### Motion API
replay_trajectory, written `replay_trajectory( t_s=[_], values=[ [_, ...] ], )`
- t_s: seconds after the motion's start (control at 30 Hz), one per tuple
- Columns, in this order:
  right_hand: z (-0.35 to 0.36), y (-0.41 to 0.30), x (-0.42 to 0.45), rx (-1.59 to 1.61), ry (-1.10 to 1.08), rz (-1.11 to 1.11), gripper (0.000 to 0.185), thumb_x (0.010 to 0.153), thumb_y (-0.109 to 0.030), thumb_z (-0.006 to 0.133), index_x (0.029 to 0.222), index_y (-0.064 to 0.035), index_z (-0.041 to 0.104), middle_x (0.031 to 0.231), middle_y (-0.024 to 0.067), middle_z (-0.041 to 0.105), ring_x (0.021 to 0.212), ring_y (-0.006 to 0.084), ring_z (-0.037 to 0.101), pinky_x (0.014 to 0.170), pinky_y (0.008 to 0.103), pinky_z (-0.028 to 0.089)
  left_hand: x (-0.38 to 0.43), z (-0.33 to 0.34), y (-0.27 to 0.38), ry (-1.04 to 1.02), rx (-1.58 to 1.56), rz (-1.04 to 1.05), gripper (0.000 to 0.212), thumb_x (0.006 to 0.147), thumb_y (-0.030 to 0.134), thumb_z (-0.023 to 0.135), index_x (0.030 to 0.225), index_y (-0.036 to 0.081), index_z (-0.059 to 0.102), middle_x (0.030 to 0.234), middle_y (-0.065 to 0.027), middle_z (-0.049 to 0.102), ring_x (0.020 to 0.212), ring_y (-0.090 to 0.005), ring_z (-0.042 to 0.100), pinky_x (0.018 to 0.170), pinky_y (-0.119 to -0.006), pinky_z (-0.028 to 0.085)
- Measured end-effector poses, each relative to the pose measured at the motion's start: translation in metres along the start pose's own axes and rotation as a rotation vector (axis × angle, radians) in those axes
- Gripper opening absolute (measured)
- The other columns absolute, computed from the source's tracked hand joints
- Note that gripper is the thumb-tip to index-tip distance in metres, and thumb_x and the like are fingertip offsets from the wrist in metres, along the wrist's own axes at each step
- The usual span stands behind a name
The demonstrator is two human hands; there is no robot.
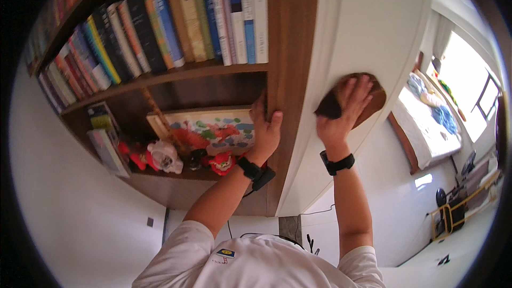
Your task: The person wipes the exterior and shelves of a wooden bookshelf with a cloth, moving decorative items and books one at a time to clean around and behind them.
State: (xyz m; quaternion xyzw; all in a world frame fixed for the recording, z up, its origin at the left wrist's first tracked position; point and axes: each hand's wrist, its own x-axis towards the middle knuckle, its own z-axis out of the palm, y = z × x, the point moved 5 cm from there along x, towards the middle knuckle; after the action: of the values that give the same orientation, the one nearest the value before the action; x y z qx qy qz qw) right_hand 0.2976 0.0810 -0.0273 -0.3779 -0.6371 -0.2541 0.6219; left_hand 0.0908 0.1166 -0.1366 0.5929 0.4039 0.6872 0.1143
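Note:
My right hand (348, 106) lies flat over a brown, rounded pad or folded cloth (374, 102), holding it against the white trim panel (368, 28) beside the bookcase. A dark patch of that pad shows left of my fingers; its exact kind is unclear. With my left hand (266, 128) I grip the wooden upright (290, 68) at the bookcase's right side. The thumb rests on its front edge while the fingers reach inside, partly hidden. Behind that hand a painted picture (216, 128) leans in the lower compartment.
Rows of books (188, 20) fill the shelf above. Small red figurines (222, 163) and a pale animal figurine (166, 156) stand low in the bookcase. Right of the panel, a room shows a bed (430, 128) and a yellow-framed chair (448, 220). Cables (310, 242) lie near the floor.

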Motion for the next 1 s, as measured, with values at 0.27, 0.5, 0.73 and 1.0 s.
replay_trajectory(
  t_s=[0.27,0.5,0.73,1.0],
  values=[
    [0.039,-0.070,-0.014,0.077,-0.397,-0.349,0.069,0.091,-0.020,0.067,0.153,-0.0045,0.041,0.166,0.0223,0.022,0.150,0.0456,0.026,0.121,0.0548,0.023,0.003,-0.047,0.068,-0.001,0.017,-0.106,0.051,0.110,0.036,0.042,0.143,-0.002,0.050,0.142,-0.0217,0.052,0.131,-0.0324,0.046,0.113,-0.041,0.033],
    [0.058,-0.122,0.014,0.025,-0.100,-0.138,0.075,0.094,-0.020,0.061,0.156,0.0050,0.027,0.164,0.0316,0.017,0.151,0.0531,0.017,0.119,0.0648,0.017,0.040,-0.080,0.110,-0.043,-0.334,-0.146,0.041,0.108,0.032,0.053,0.132,0.000,0.059,0.118,-0.0096,0.064,0.105,-0.0154,0.058,0.095,-0.030,0.046],
    [0.081,-0.173,0.021,0.038,-0.080,-0.353,0.070,0.091,-0.010,0.059,0.157,-0.0086,0.036,0.167,0.0166,0.026,0.154,0.0362,0.023,0.120,0.0552,0.022,0.047,-0.131,0.132,0.011,-0.250,-0.157,0.023,0.101,0.013,0.063,0.118,-0.002,0.064,0.099,-0.0036,0.067,0.089,-0.0084,0.059,0.078,-0.025,0.049],
    [0.109,-0.226,0.031,0.132,-0.339,-0.403,0.075,0.090,-0.008,0.065,0.157,-0.0072,0.033,0.163,0.0175,0.031,0.151,0.0397,0.028,0.117,0.0502,0.035,0.053,-0.208,0.123,0.215,-0.227,-0.096,0.014,0.100,0.011,0.064,0.108,0.000,0.063,0.097,-0.0024,0.064,0.085,-0.0091,0.057,0.074,-0.026,0.048]
  ],
)
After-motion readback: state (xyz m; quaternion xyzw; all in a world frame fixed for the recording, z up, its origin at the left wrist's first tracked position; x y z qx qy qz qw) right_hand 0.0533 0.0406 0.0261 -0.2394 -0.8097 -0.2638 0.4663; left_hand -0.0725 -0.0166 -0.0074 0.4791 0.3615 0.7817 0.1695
